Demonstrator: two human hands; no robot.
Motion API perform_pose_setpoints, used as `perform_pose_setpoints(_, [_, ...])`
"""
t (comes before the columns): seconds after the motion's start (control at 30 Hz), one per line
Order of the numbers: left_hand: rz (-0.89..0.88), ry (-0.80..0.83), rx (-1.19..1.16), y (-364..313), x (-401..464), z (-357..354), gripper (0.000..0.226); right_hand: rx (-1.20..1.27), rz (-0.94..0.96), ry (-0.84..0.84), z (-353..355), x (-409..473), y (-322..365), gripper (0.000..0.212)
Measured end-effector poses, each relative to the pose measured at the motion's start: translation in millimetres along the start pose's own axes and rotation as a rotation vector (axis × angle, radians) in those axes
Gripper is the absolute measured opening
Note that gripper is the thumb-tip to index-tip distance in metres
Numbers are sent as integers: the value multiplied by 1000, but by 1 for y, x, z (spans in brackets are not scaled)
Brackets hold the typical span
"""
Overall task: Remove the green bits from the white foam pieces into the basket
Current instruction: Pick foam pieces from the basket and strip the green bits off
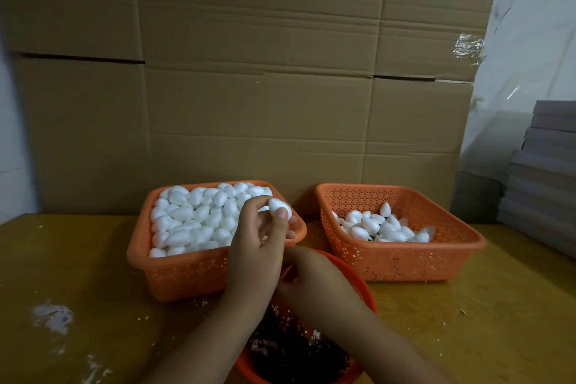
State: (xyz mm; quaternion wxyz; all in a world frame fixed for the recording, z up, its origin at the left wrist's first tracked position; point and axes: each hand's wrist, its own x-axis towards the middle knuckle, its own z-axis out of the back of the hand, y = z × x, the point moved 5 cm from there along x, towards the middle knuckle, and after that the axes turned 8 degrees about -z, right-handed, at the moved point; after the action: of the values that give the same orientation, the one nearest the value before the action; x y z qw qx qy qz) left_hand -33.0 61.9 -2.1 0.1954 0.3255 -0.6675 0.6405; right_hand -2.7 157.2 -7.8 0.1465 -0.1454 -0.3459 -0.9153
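My left hand point(258, 237) holds one white egg-shaped foam piece point(279, 208) between thumb and fingertips, just over the near right corner of the full orange basket point(174, 271). That basket is heaped with several white foam pieces point(199, 218). My right hand point(311, 284) is curled with its fingers closed, lower down, over the round orange basket point(358, 287) close to me; whether it pinches anything is hidden. Dark bits point(296, 352) and white crumbs lie in that round basket. A second square orange basket point(405, 262) at the right holds a smaller pile of foam pieces point(383, 227).
The baskets stand on a yellow-brown table point(78, 274) strewn with white crumbs. A wall of flattened cardboard point(249, 87) rises right behind the baskets. Grey stacked sheets point(542, 184) sit at the far right edge, with clear plastic film above them.
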Motion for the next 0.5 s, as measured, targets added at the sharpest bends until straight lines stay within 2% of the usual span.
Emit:
perform_pose_setpoints(0.1, [30, -7, -73, 1, 1, 0, 8, 163, -99, -78, 8, 4, -7, 7])
perform_pose_setpoints(0.27, [29, -1, -87, 0, 2, 0, 13, 463, -162, -203, 18, 7, -14, 13])
perform_pose_setpoints(0.4, [35, 6, -76, -1, 1, 0, 16, 511, -132, -280, 24, 8, -16, 11])
perform_pose_setpoints(0.5, [62, 30, -80, 1, 1, -3, 16, 524, -134, -276, 23, 7, -16, 11])
